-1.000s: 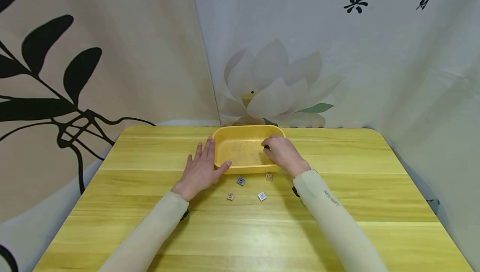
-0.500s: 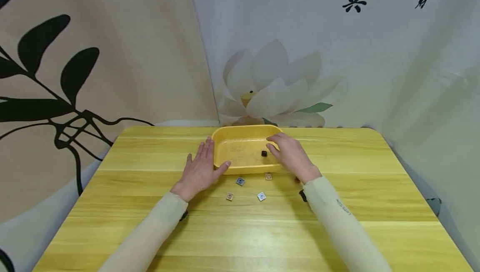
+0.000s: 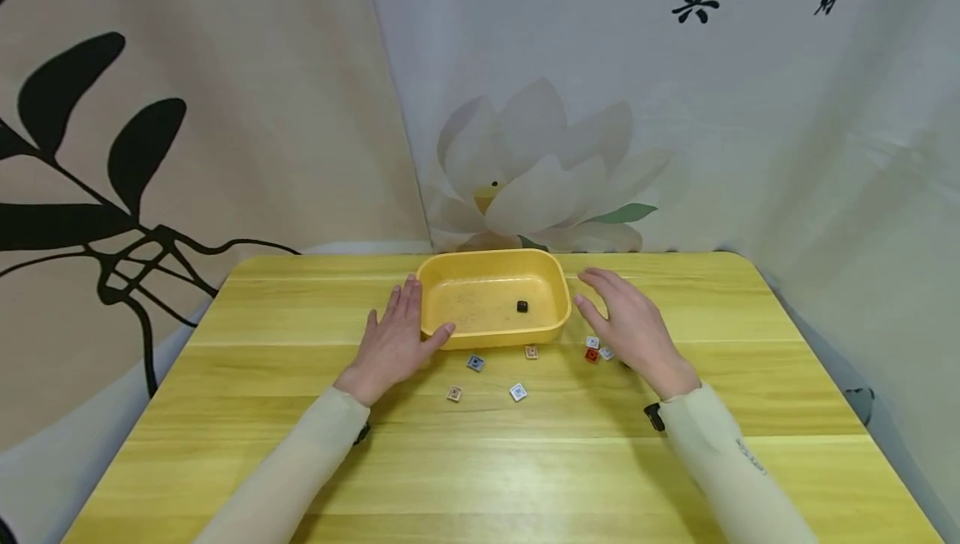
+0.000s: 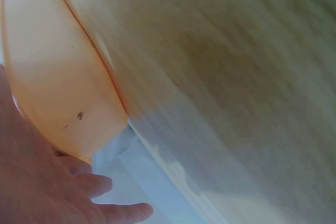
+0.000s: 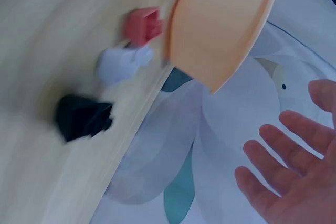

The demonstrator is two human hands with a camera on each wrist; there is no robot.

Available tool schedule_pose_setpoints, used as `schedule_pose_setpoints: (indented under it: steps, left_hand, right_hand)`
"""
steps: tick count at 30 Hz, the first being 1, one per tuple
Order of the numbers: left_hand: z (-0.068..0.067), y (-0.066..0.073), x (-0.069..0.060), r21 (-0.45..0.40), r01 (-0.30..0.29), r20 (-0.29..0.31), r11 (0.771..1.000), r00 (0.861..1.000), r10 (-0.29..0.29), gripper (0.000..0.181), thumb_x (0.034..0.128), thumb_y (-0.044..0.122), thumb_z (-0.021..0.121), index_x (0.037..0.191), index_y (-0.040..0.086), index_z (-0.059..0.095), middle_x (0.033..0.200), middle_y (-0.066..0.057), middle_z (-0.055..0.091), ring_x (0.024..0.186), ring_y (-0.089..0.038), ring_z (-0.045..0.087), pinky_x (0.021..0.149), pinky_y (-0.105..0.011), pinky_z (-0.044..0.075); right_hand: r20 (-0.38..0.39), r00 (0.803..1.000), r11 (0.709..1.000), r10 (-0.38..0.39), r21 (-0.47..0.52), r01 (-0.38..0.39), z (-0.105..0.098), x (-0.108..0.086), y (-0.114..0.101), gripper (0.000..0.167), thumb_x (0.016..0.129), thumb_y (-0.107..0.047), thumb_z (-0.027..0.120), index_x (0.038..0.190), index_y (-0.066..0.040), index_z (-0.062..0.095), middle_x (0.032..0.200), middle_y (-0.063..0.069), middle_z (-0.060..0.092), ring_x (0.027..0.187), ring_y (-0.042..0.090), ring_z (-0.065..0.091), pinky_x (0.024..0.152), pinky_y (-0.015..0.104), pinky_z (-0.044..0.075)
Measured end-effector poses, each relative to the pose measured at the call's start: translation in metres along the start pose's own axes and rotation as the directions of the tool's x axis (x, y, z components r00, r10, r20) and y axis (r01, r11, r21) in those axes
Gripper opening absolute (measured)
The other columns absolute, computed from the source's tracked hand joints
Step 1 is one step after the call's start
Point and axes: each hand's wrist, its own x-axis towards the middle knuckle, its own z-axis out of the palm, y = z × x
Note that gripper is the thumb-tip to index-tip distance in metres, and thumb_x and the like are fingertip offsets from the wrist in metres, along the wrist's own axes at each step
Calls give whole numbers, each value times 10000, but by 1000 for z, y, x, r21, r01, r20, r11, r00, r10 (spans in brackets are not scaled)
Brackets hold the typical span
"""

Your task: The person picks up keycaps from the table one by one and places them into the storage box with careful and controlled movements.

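Note:
My left hand [image 3: 392,342] rests with fingers extended against the left end of a yellow plastic tray [image 3: 495,337]. Inside the tray, toward its right side, sits a small black cube [image 3: 522,306]. My right hand [image 3: 632,329] hovers just right of the tray, its fingers loosely bent and holding nothing. By it on the table lie a red cube [image 3: 592,356] and two white ones, one nearer the tray [image 3: 592,342]. The right wrist view shows the red cube [image 5: 143,26] with a knob, a white cube [image 5: 121,64] and a blurred black cube [image 5: 81,118].
In front of the tray, on the wooden table [image 3: 480,469], lie a blue-grey cube [image 3: 476,363], a white cube [image 3: 518,392] and two beige ones, one at the left [image 3: 454,394] and one close to the tray [image 3: 531,351]. A printed curtain [image 3: 525,44] hangs behind.
My right hand has let go of the black cube inside the tray and drawn away to the right, uncovering the red and white cubes. The left hand stays against the tray.

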Motion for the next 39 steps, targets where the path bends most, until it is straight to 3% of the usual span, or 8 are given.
schedule_pose_setpoints:
  steps: [8,16,29,33,36,39]
  left_hand:
    - [1,-1,-1,-5,-1,1,1000,1000,1,1041,1004,741,364,1646,-15,45,1723,-169,19,1571,-410,104,1145,-754,179]
    - [0,-1,1,1,0,-2,1000,1000,0,1035,1006,731,377,1647,-12,45,1723,-167,26,1570,-416,101,1142,-757,182]
    - [-1,0,0,6,7,-5,1000,1000,-7,1027,1007,723,393,1649,-3,54,1725,-160,41,1560,-445,117,1148,-745,198]
    - [-1,0,0,2,10,1,1000,1000,-10,1032,1005,729,388,1650,-2,50,1726,-159,36,1561,-444,110,1150,-746,190]
    - [-1,0,0,-3,8,3,1000,1000,-8,1036,1002,735,382,1651,1,45,1726,-157,32,1561,-445,107,1148,-750,185]
    - [-1,0,0,-6,6,1,1000,1000,-6,1035,1003,735,383,1651,2,45,1726,-159,33,1558,-450,114,1146,-752,186]
  right_hand:
    - [90,994,998,66,8,-67,-9,-22,27,661,1086,-509,464,1556,-44,453,1623,179,395,1464,434,373,1144,639,312]
    - [162,982,995,98,-48,-91,-10,-38,46,821,1042,-574,523,1614,-22,321,1668,228,273,1500,465,291,1161,651,270]
    - [285,929,966,237,-174,-192,-1,-55,54,1014,982,-629,592,1585,111,248,1610,342,292,1456,536,311,1147,670,290]
    - [279,929,959,243,-212,-188,3,-57,53,928,985,-587,620,1496,153,393,1477,375,461,1329,543,474,1067,657,401]
    - [253,943,956,215,-253,-150,4,-58,52,788,975,-532,669,1344,156,560,1257,347,616,1097,494,628,935,608,508]
    - [229,957,952,181,-283,-112,5,-59,50,604,955,-459,729,1149,110,675,1006,235,667,839,355,657,769,527,554]
